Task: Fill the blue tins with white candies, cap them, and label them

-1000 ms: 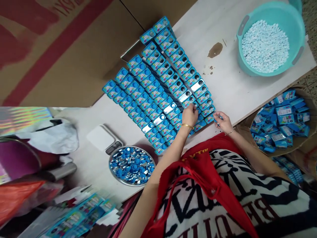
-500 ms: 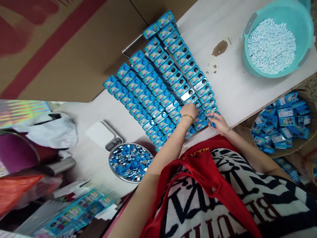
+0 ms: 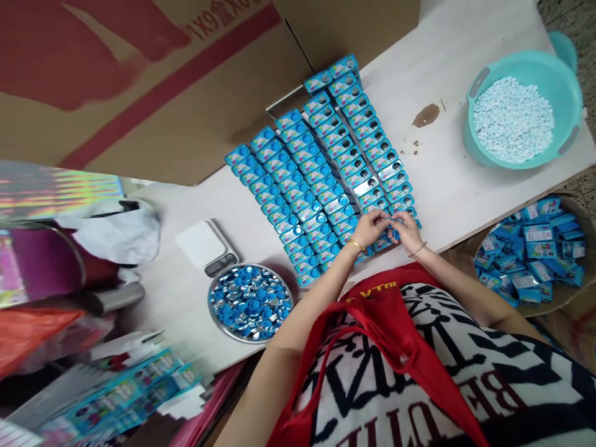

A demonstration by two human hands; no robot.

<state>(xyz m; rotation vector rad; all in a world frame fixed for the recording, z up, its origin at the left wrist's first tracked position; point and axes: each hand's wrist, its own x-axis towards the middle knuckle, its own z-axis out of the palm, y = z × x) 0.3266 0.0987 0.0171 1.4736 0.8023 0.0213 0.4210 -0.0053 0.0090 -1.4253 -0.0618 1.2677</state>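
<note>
Rows of small blue tins point(image 3: 305, 186) lie on the white table, several with round blue caps and those on the right with dark round openings. At the near end of the right rows, my left hand point(image 3: 371, 228) is closed, fingertips pinched together. My right hand point(image 3: 406, 232) meets it there, fingers curled round small blue pieces, too small to name. A round metal tray point(image 3: 251, 304) of blue and silver caps stands left of my left forearm.
A teal basin point(image 3: 479, 146) of pale blue tablets stands at the right. Below it, a carton point(image 3: 577, 304) holds blue packets. A large cardboard box point(image 3: 209, 124) rises behind the tins. A white scale point(image 3: 200, 245) and bags point(image 3: 116, 239) are at the left.
My left hand has moved right from over the tins to my right hand, and their fingertips now meet. The whole view has shifted slightly.
</note>
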